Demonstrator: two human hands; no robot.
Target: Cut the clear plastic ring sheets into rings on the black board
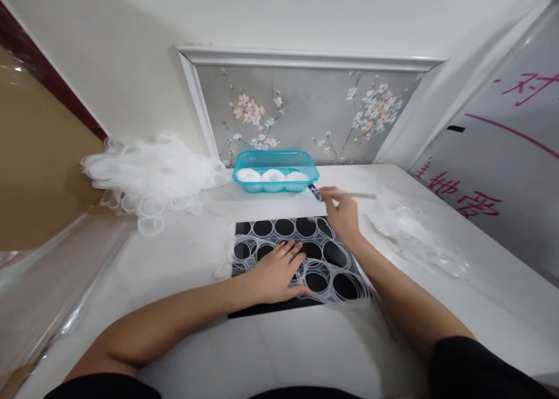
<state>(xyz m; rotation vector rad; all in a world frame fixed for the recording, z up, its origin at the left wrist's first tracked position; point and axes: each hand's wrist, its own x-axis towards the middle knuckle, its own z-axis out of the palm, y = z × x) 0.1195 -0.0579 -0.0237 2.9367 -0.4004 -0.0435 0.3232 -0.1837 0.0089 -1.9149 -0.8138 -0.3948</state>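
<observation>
My left hand (279,274) lies flat, fingers spread, on a clear plastic sheet with ring-shaped cutouts (345,253). This sheet rests on a black board (275,310), and loose rings overlap its left edge. Above the board's upper right corner, my right hand (343,215) is closed around a thin pale stick (360,195) that points right; its kind is not clear. By those fingertips is a small dark patterned object (314,192), and I cannot tell whether the hand touches it. Behind the board stands a teal plastic basket (275,157) with white round rolls (273,176) inside.
A big heap of clear plastic rings (152,172) sits at the left rear. Clear plastic scraps (410,233) lie to the right. A framed floral panel (305,113) backs the white table (183,259). A whiteboard with red writing (502,154) stands at right, brown cardboard (43,154) at left.
</observation>
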